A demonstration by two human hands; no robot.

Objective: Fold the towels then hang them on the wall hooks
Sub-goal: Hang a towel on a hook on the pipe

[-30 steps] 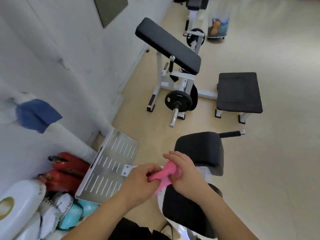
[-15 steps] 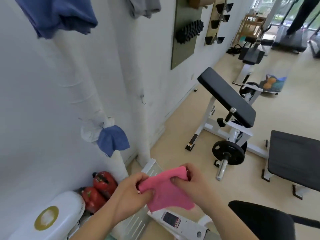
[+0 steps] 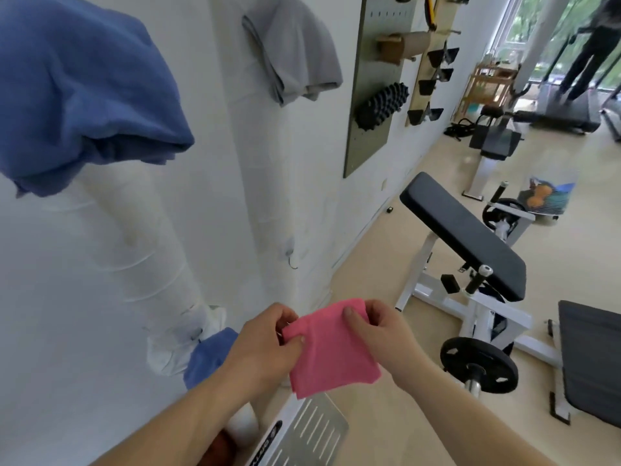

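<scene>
A folded towel (image 3: 331, 348) is held at lower centre between the left hand (image 3: 262, 348) and right hand (image 3: 383, 334). Two towels (image 3: 84, 92) (image 3: 295, 48) are hung on the wall at upper left; a bench (image 3: 463, 233) is placed right.

Black padded bench (image 3: 470, 237), weight plate (image 3: 479, 364), pegboard (image 3: 373, 82) on wall.

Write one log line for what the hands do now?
left hand: pinches folded pink cloth towel | right hand: pinches same | bare metal wall hook: free

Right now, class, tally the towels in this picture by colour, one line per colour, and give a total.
Blue cloth towels: 2, a large one hanging high on the wall and a small one low by the pipe
Grey cloth towel: 1, hanging on the wall
Pink folded towel: 1, held in both hands
Total: 4
</scene>
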